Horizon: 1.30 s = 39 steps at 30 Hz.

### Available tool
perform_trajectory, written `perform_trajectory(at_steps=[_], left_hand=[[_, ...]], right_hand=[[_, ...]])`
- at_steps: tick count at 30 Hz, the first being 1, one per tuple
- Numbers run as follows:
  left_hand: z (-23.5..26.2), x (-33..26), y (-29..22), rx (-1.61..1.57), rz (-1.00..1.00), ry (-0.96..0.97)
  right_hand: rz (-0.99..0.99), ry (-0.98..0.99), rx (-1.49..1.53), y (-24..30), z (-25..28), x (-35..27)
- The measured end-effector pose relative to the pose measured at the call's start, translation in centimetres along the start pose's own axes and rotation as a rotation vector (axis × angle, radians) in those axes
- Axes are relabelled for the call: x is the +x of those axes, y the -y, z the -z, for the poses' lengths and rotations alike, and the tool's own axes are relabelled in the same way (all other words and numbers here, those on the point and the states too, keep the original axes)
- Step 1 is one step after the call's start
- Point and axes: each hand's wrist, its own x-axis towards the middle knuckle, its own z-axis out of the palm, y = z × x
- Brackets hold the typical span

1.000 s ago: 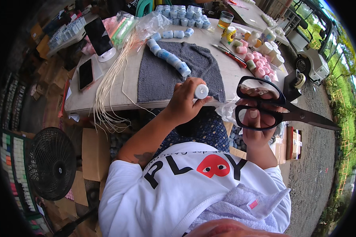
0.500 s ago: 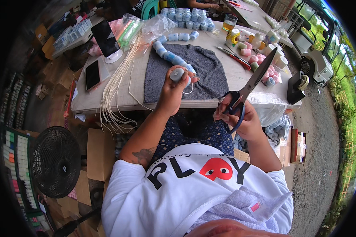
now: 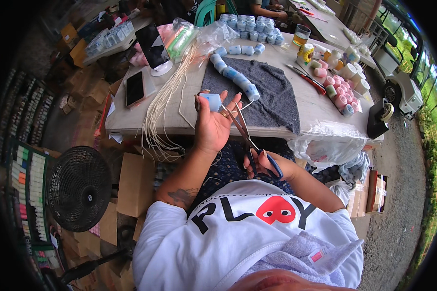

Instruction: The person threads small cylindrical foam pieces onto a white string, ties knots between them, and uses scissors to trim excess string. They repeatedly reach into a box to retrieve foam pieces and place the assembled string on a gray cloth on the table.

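Pale tabletop: long light-coloured work table across upper centre of frame, set outdoors beside gravel ground at right.
Grey cloth: dark grey towel spread on table, row of pale blue wrapped rolls lying along its left part.
Strings: bundle of cream cords hanging over table's near edge, left of centre.
Lower left: black round floor fan among brown cardboard boxes.
Held item: small pale blue roll with white wrapping, centre of frame, just above table's near edge.
Left hand: raised, thumb and fingertips closed round blue roll.
Right hand: low near lap, fingers through blue handles of scissors, blades reaching up beside roll.
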Motion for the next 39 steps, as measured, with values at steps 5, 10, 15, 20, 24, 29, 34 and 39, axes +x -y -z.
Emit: perform_trajectory(at_steps=[5,10,15,20,24,29,34,39], left_hand=[[0.2,-0.1,-0.1,-0.043,-0.029,0.006],[0.1,-0.7,0.3,-0.062,-0.011,0.091],[0.0,-0.9,0.1,-0.061,-0.012,0.118],[-0.1,-0.7,-0.1,-0.059,-0.013,0.184],[1.3,-0.8,-2.7,0.097,-0.057,0.163],[10.0,-6.3,-13.6,0.887,0.456,0.191],[29.9,-16.9,-11.5,1.378,1.221,-0.485],[45.8,-24.3,-11.6,2.229,0.884,-0.393]], right_hand=[[0.047,0.055,-0.092,1.1,-0.8,0.0],[0.073,-0.013,-0.062,0.7,-0.7,1.6],[0.052,-0.023,0.059,1.6,-1.6,2.0],[0.016,-0.113,0.033,2.1,-2.0,1.9],[0.069,-0.308,-0.372,4.4,-1.2,0.4],[-0.053,-1.093,-1.467,9.5,7.7,-5.4],[-0.078,-1.413,-1.770,8.0,14.3,-8.1],[0.470,-0.785,-1.747,6.7,4.4,-0.4]])
